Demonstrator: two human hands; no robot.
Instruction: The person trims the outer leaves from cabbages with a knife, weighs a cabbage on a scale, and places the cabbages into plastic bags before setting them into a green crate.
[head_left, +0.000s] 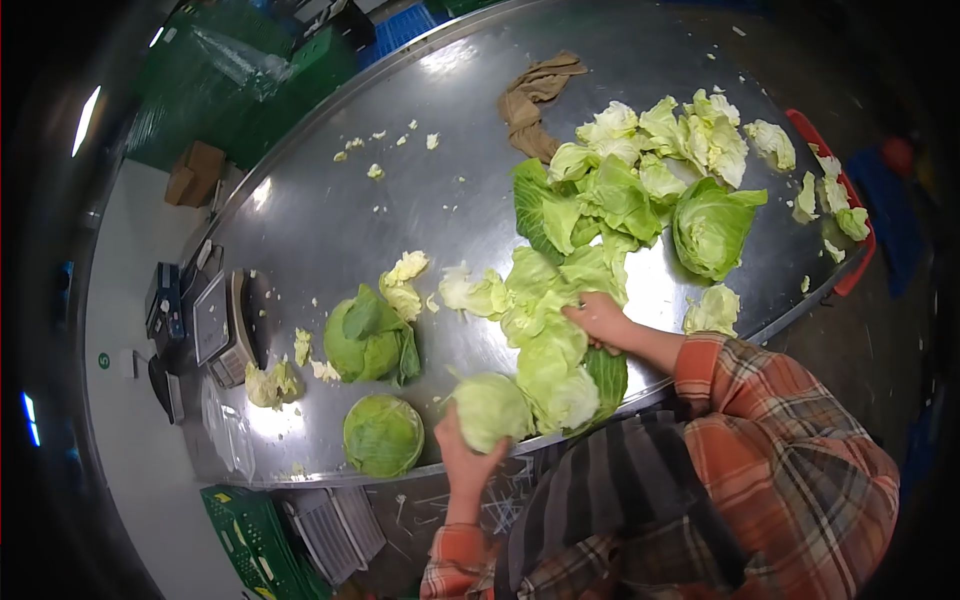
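Observation:
My left hand (466, 456) is curled around the side of a pale green cabbage (492, 411) near the table's front edge. My right hand (602, 322) is closed over a heap of loose cabbage leaves (550, 345); whatever is inside its fingers is hidden. Left of my left hand sits a trimmed round cabbage (384, 436). Behind that one, a cabbage with darker outer leaves (362, 340) rests on the metal. Farther right, another cabbage (712, 228) lies beside more stripped leaves (620, 195).
The metal table (330, 220) carries leaf scraps. A brown cloth (535, 100) lies near its far side. At left stands a scale (226, 325) beside a clear plastic bag (228, 430). A red crate edge (855, 235) borders the right end, and a green crate (262, 540) is below left.

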